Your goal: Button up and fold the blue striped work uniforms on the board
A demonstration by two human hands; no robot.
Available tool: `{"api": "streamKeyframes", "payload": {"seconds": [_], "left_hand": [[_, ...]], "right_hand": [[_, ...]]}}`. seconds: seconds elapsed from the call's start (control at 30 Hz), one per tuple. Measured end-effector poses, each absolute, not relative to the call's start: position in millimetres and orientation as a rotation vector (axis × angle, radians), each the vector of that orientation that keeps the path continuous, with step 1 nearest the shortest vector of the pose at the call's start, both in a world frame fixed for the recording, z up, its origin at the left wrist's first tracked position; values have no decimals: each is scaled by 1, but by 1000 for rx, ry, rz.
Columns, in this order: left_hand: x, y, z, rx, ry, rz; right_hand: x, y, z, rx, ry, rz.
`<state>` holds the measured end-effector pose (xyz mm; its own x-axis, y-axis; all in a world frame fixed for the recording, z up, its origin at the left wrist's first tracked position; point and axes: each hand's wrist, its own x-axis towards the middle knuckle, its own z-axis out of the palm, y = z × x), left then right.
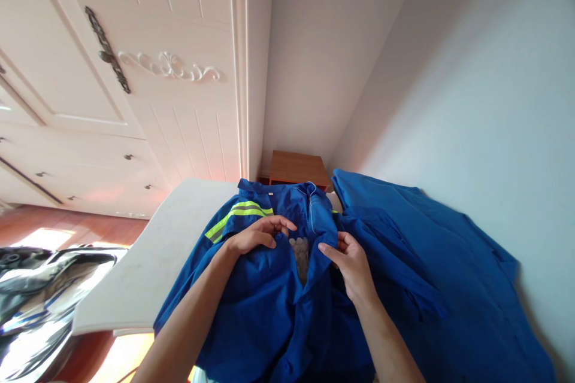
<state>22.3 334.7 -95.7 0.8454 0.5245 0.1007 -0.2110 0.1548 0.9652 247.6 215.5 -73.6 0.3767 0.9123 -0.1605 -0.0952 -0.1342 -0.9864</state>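
A blue work jacket [256, 287] with a yellow-and-grey reflective stripe lies front up, its collar toward the back and its front partly parted. My left hand [258, 234] is at the left front edge, fingers curled on the cloth with the index finger stretched toward the gap. On the other side, my right hand [350, 260] pinches the right front edge, thumb on top and fingers behind. Between the two edges a pale, bumpy-textured surface [300, 257] shows through. The jacket's lower part runs out of view at the bottom.
Under the jacket is a white board-like surface [135, 275]. Blue cloth [449, 275] is spread at the right along the wall. White cabinets [188, 125] stand at the left, a small wooden stand [299, 167] behind. An open case-like object [45, 293] is on the wooden floor.
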Motion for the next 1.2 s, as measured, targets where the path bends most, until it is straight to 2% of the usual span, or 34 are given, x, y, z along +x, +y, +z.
{"api": "streamKeyframes", "payload": {"seconds": [0.33,0.57,0.87,1.2], "left_hand": [[34,336,-110,1328,484,546],[39,328,-110,1436,567,584],[33,312,-96,2096,837,846],[29,309,-91,1886,663,800]], "right_hand": [[230,203,-71,-1465,-1096,753],[212,201,-73,-1510,-1248,718],[198,207,-80,-1518,-1332,757],[195,203,-98,-1490,-1257,789]]}}
